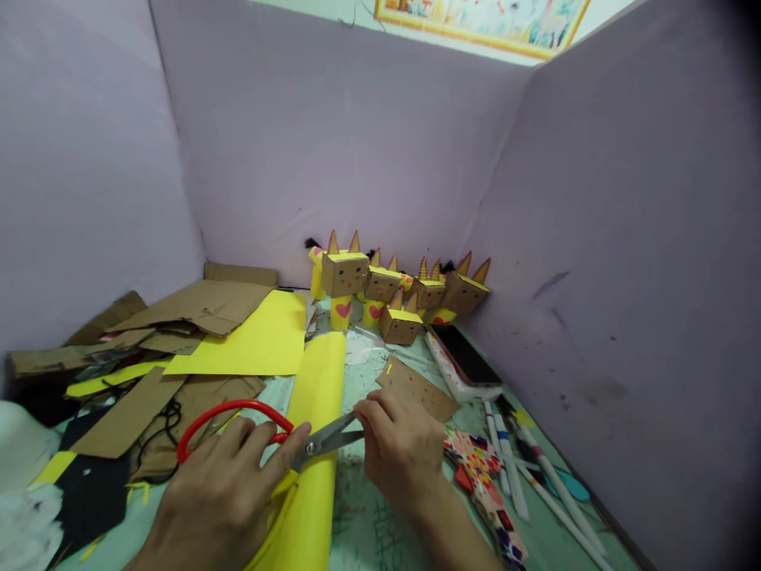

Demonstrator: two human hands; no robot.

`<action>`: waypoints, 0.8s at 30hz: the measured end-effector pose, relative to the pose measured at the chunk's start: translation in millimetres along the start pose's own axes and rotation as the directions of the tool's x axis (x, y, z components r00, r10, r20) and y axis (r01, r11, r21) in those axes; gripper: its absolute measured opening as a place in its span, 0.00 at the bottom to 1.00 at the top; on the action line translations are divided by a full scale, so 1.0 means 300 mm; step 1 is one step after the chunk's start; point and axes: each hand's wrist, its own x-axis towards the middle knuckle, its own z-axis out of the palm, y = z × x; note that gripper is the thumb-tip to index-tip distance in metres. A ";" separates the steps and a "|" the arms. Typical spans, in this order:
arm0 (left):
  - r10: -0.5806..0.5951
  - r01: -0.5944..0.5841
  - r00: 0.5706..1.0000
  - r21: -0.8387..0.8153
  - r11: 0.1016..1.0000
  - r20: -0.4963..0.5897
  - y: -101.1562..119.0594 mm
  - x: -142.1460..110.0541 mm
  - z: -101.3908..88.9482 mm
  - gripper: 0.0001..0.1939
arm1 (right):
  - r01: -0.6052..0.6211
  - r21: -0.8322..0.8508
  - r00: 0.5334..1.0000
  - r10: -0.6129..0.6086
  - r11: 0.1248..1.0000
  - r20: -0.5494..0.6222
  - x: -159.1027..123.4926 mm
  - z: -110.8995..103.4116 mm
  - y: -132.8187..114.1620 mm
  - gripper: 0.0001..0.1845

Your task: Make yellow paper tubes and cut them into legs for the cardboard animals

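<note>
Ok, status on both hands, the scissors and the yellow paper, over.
Left hand gripping open scissors. Right hand at their tip. Yellow paper beneath. Cardboard piece just beyond right hand.

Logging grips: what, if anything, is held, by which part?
Scissors, by the red handles in the left hand; right hand at a blade tip, pinch unclear.

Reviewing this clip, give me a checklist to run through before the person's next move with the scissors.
1. Scissors held: ok, left hand is on the red handles.
2. Blades closed: not ok, they stand parted.
3. Right hand well clear of the blades: not ok, its fingertips are at the blade tips.
4. Anything pinched in the right fingertips: cannot tell, hidden.
5. Phone out of the blades' way: ok, it lies beyond the right hand.
</note>
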 end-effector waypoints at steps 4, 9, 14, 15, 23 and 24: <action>0.030 -0.027 0.998 0.049 0.998 -0.048 -0.005 -0.008 0.007 0.29 | -0.031 -0.016 0.999 0.031 0.999 -0.042 -0.001 0.021 -0.014 0.12; -0.015 0.016 1.000 0.053 0.998 -0.014 0.011 -0.010 0.008 0.28 | -0.089 -0.108 0.996 0.091 0.990 0.017 0.005 0.037 -0.028 0.12; -0.054 0.054 0.999 0.008 0.998 0.000 0.032 -0.005 0.006 0.29 | -0.113 -0.111 0.992 0.119 0.987 0.043 0.012 0.038 -0.033 0.12; -0.053 0.053 0.999 0.001 0.999 -0.004 0.034 -0.004 0.005 0.30 | -0.118 -0.102 0.992 0.122 0.988 0.033 0.014 0.035 -0.033 0.12; -0.211 0.211 0.978 0.053 0.976 -0.002 -0.029 0.009 -0.006 0.30 | -0.031 0.192 0.969 0.076 0.981 -0.234 0.005 -0.068 -0.045 0.09; -0.254 0.254 0.967 0.049 0.966 -0.018 -0.049 0.010 -0.003 0.27 | -0.041 0.203 0.953 0.099 0.978 -0.286 -0.001 -0.085 -0.041 0.08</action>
